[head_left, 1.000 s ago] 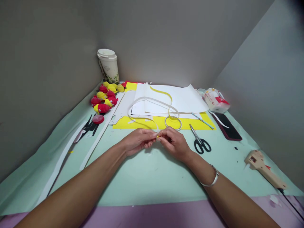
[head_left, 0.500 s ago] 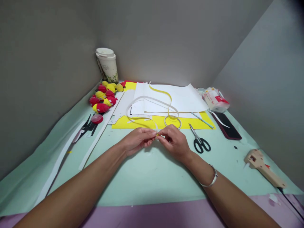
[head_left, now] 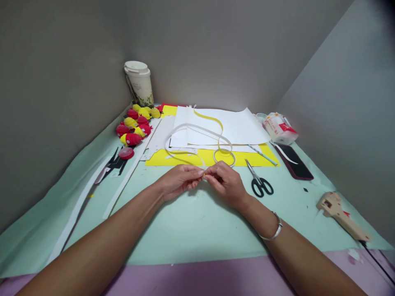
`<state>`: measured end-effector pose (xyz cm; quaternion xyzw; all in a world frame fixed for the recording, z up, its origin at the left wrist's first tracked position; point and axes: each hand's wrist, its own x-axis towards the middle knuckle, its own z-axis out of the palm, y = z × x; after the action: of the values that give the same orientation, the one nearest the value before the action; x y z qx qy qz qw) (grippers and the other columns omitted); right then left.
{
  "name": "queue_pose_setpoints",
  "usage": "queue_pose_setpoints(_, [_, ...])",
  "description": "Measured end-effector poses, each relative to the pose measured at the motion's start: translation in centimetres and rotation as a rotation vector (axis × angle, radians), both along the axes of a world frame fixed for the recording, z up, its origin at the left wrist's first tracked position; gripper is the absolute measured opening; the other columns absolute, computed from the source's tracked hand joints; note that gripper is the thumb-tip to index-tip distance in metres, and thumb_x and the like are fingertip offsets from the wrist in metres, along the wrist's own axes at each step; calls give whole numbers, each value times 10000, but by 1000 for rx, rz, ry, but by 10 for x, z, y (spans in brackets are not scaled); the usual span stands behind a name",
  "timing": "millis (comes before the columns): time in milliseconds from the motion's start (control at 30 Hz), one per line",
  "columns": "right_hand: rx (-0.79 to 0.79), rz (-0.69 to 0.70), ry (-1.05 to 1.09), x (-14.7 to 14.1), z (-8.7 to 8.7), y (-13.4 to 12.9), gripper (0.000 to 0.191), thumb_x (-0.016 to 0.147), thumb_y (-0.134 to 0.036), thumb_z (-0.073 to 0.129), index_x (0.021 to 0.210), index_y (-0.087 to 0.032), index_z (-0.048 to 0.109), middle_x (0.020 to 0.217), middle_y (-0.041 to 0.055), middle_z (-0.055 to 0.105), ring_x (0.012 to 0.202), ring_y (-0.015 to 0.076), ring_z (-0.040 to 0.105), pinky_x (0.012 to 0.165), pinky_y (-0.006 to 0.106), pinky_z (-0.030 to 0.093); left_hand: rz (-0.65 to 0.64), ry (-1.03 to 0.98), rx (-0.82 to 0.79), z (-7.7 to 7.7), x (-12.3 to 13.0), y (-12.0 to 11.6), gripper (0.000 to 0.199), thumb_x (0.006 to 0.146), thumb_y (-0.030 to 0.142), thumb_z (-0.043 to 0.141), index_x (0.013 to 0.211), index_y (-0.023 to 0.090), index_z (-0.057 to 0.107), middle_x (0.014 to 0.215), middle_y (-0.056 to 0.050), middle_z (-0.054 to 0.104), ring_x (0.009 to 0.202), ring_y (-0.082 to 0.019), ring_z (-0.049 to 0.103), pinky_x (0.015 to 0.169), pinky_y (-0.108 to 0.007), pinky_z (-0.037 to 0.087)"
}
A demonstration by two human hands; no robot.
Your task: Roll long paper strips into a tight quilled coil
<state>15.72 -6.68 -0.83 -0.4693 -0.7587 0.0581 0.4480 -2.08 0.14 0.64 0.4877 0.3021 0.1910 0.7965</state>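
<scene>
My left hand (head_left: 184, 181) and my right hand (head_left: 226, 183) meet above the middle of the table, fingertips pinched close together. Between them is the end of a long narrow paper strip (head_left: 202, 130), white on one face and yellow on the other. A small bit of yellow shows at the fingertips; most of that end is hidden by the fingers. From there the strip loops back over the white sheets (head_left: 237, 125), curling into a ring on the yellow corrugated sheet (head_left: 197, 159). Scissors (head_left: 257, 181) with black handles lie just right of my right hand, blades part open.
Red and yellow corrugated-paper shapes (head_left: 131, 139) cluster at the left, below a lidded cup (head_left: 140, 84). Long white strips (head_left: 132, 176) lie nearer. To the right are a patterned stick (head_left: 262, 155), a phone (head_left: 294, 164), a tissue pack (head_left: 279, 128) and a corded glue gun (head_left: 342, 216).
Both hands stay pinched at the same place, with only slight finger movement. The view has shifted very slightly; the strip's loops and the other things lie as before.
</scene>
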Motion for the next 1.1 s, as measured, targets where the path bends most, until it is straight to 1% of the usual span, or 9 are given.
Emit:
queue_pose_setpoints(167, [-17, 7, -11, 0, -1, 0, 41, 892, -218, 575, 904, -217, 614, 788, 30, 624, 739, 160, 560, 662, 293, 463, -24, -4, 8, -1, -1, 1, 277, 741, 368, 724, 720, 104, 643, 596, 19, 469, 533, -59, 376, 464, -181, 270])
queue_pose_setpoints(300, [-20, -27, -5, -1, 0, -1, 41, 892, -236, 580, 916, -213, 602, 801, 35, 613, 685, 149, 529, 591, 277, 440, -9, -20, 1, -1, 0, 1, 270, 758, 360, 715, 762, 99, 650, 615, 22, 462, 535, -52, 371, 461, -171, 264])
queue_pose_setpoints(400, [2, -46, -11, -2, 1, -1, 42, 891, -242, 586, 918, -210, 594, 806, 35, 603, 654, 140, 500, 566, 271, 426, 4, -21, -6, -1, 0, 1, 279, 752, 365, 720, 745, 98, 642, 600, 25, 457, 524, -50, 362, 456, -170, 264])
queue_pose_setpoints(467, [18, -52, -21, -3, 1, -1, 29, 895, -240, 584, 905, -213, 590, 800, 35, 602, 673, 145, 504, 579, 274, 430, 4, -16, -10, -1, 0, 0, 288, 749, 370, 722, 725, 97, 635, 592, 22, 460, 518, -50, 362, 452, -172, 264])
queue_pose_setpoints(633, [17, -46, -53, -2, 1, -1, 29, 900, -211, 570, 922, -222, 585, 808, 37, 614, 771, 170, 544, 648, 292, 447, 20, -16, -24, -1, 0, 0, 280, 745, 360, 729, 756, 91, 650, 625, 6, 486, 530, -55, 386, 455, -175, 281])
queue_pose_setpoints(800, [-9, -28, -70, 0, 0, -1, 52, 909, -208, 545, 941, -225, 581, 797, 34, 602, 761, 171, 539, 660, 293, 446, 22, -12, -27, -2, 0, 1, 270, 736, 351, 735, 751, 92, 662, 627, 0, 510, 532, -54, 398, 460, -174, 292])
queue_pose_setpoints(933, [-15, -19, -74, 0, 0, -1, 61, 913, -216, 530, 953, -219, 576, 801, 36, 591, 759, 173, 531, 664, 296, 446, 26, 2, -22, -3, 0, 1, 272, 728, 350, 739, 766, 91, 664, 668, -15, 539, 546, -59, 419, 465, -177, 304])
queue_pose_setpoints(1100, [-23, 15, -69, 2, 0, -1, 68, 910, -198, 528, 961, -214, 570, 803, 33, 581, 769, 170, 531, 682, 293, 447, -2, -2, -29, -3, 0, 1, 256, 741, 340, 729, 749, 94, 659, 643, 1, 515, 541, -53, 403, 463, -168, 301])
